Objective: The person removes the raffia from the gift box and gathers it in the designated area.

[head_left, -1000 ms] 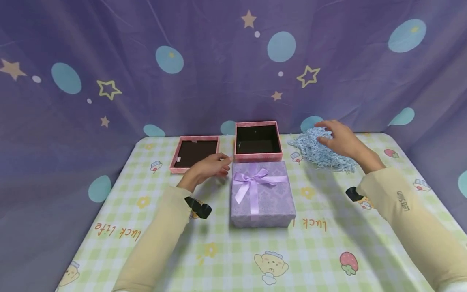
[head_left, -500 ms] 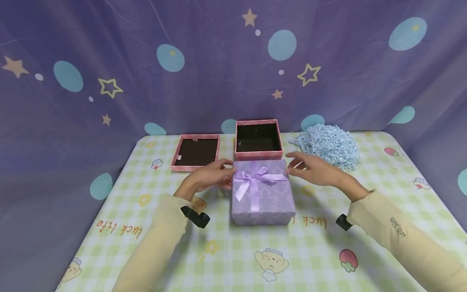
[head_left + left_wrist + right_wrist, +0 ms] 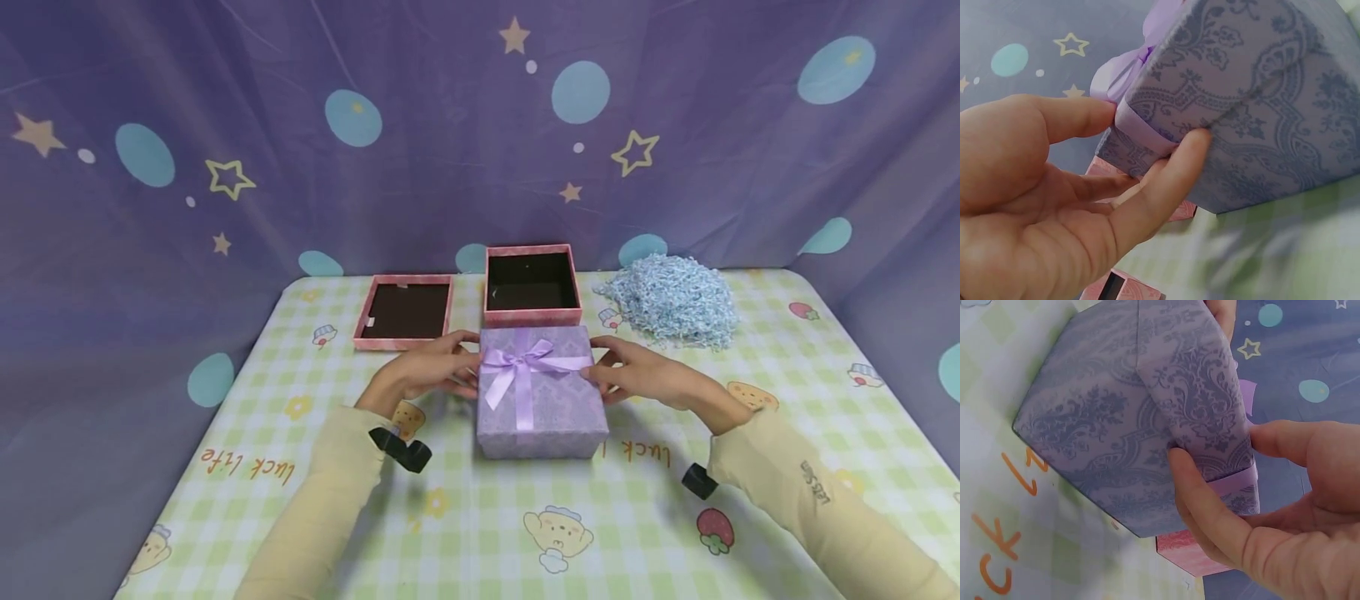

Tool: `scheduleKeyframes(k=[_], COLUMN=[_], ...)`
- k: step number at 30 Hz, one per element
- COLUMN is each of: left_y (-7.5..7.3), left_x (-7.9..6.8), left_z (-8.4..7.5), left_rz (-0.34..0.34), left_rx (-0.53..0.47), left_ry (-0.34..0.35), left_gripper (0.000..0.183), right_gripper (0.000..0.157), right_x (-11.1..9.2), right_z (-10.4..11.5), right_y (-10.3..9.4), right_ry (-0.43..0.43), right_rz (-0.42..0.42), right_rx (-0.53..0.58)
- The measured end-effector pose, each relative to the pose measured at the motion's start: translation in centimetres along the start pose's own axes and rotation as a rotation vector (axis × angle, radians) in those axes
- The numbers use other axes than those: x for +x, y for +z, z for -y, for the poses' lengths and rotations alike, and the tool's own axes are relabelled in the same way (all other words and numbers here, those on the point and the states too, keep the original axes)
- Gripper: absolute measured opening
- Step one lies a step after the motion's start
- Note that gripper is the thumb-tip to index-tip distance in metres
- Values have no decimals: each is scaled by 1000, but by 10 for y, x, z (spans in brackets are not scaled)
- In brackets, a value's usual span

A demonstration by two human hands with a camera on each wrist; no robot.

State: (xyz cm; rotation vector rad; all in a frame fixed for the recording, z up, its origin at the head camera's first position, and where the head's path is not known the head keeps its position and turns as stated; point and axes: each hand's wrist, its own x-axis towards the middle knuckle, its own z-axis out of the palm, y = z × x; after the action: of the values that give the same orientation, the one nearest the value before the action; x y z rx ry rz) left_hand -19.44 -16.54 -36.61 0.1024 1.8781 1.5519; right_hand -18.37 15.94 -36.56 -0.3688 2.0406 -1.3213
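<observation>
A purple patterned gift box (image 3: 558,404) with its lid on sits mid-table, a lilac ribbon bow (image 3: 521,367) tied across the top. My left hand (image 3: 435,367) grips the lid (image 3: 1172,106) from the left side. Its thumb is at the upper edge by the ribbon, and the fingertips reach the lid's lower edge. From the opposite side my right hand (image 3: 637,371) grips the same lid (image 3: 1200,394), thumb on the top edge and fingers at the seam between lid and base.
Directly behind the gift box stands an uncovered pink box (image 3: 532,318) with a dark inside. A shallow pink lid (image 3: 397,342) lies upturned to its left. Blue shredded paper (image 3: 678,300) is heaped at the back right. A purple curtain (image 3: 420,200) closes off the back.
My right hand has left the blue shredded paper and come left and nearer to the purple box's right side. My left hand has closed in on the box's left side.
</observation>
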Motion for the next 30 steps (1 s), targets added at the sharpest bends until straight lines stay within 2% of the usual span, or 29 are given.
scheduleKeyframes(k=[5,22,30], left_y=[1,-1,-3], left_x=[-1,-6,-9], left_z=[-1,-13,-21], left_rz=[-5,0,2], left_rx=[7,42,61], left_ry=[2,12,33], left_gripper=[53,55,55], right_gripper=[75,76,73], right_x=[1,-5,-10], right_z=[-2,11,19], right_y=[1,-1,-4], right_ry=[-25,3,-34], right_rz=[-12,-45,-52], right_rx=[14,-3,-4])
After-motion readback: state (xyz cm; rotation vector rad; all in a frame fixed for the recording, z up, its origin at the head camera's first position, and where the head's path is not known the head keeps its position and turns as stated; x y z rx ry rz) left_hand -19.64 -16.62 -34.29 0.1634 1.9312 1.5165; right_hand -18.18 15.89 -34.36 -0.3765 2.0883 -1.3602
